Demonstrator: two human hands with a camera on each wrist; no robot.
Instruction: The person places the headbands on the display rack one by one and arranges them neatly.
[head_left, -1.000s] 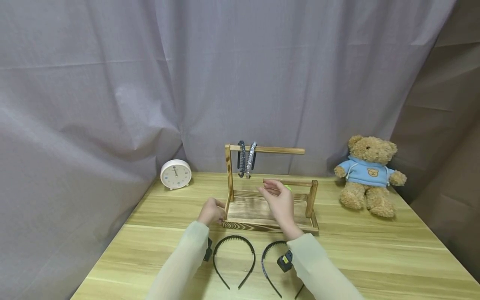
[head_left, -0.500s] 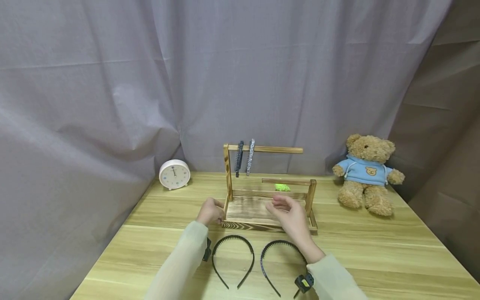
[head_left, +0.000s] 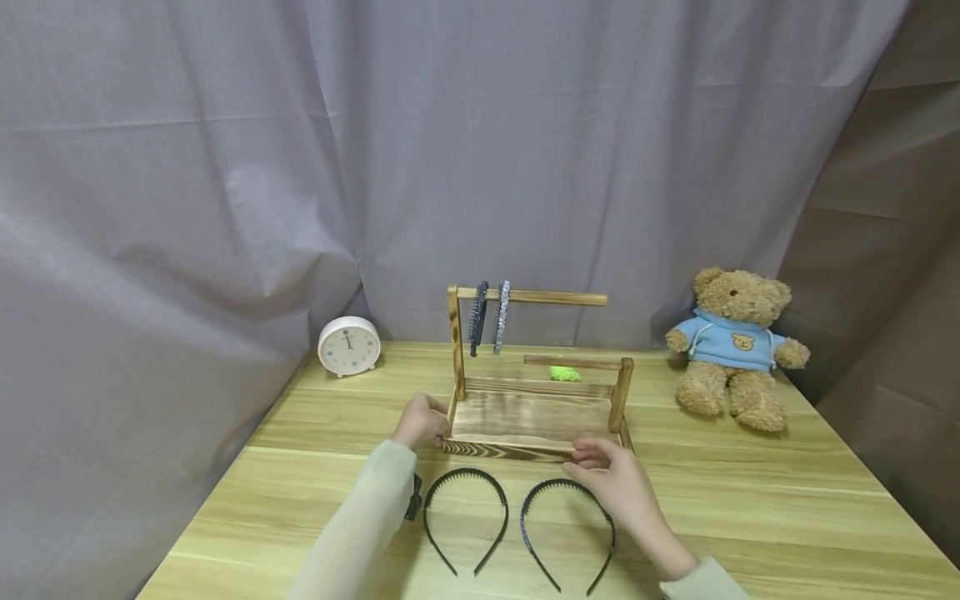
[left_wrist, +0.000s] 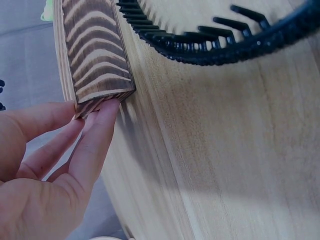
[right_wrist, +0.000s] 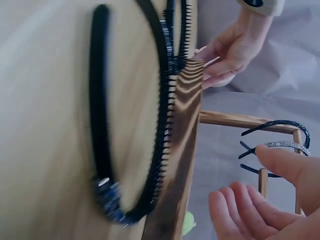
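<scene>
My left hand (head_left: 420, 421) holds the near left corner of a wooden rack (head_left: 495, 451), thumb and fingertips against its end in the left wrist view. Bent over the rack's front edge, right of middle, is my right hand (head_left: 613, 483), fingers loosely curved with nothing between them. Two black toothed headbands lie on the table in front: a left headband (head_left: 466, 472) and a right headband (head_left: 525, 533), the latter just below my right fingers. From the rack's upper bar hang a dark headband (head_left: 477, 321) and a silver glittery headband (head_left: 502, 318).
A white clock (head_left: 349, 346) stands at the back left of the table (head_left: 300, 500). At the right sits a teddy bear (head_left: 738, 350) in a blue hoodie. Something bright green (head_left: 565, 374) shows behind the rack's lower bar (head_left: 577, 362). Grey curtain (head_left: 480, 150) hangs behind.
My right hand has come down and toward me, from beside the lower bar to the rack's front edge. The hung headbands have turned more edge-on. My left hand stays at the corner.
</scene>
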